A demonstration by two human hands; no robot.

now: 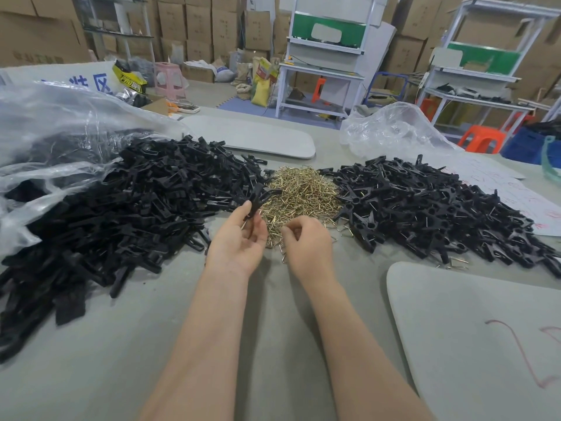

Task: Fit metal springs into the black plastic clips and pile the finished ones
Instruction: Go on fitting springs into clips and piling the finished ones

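This is a small factory or warehouse workshop for hand assembly. Stacked cardboard boxes (197, 22) line the back wall. White workbenches (321, 75) with shelves stand on the floor, with sacks (261, 86) and plastic stools (481, 142) among them. The grey table (127, 360) holds bulk heaps of black clip parts (121, 208), brass-coloured springs (300, 192) and assembled clips (425, 208), beside a large clear plastic bag (45, 117).

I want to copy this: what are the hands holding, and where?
The left hand pinches a clip by its lower end. The right hand curls over the springs; a hold cannot be told.
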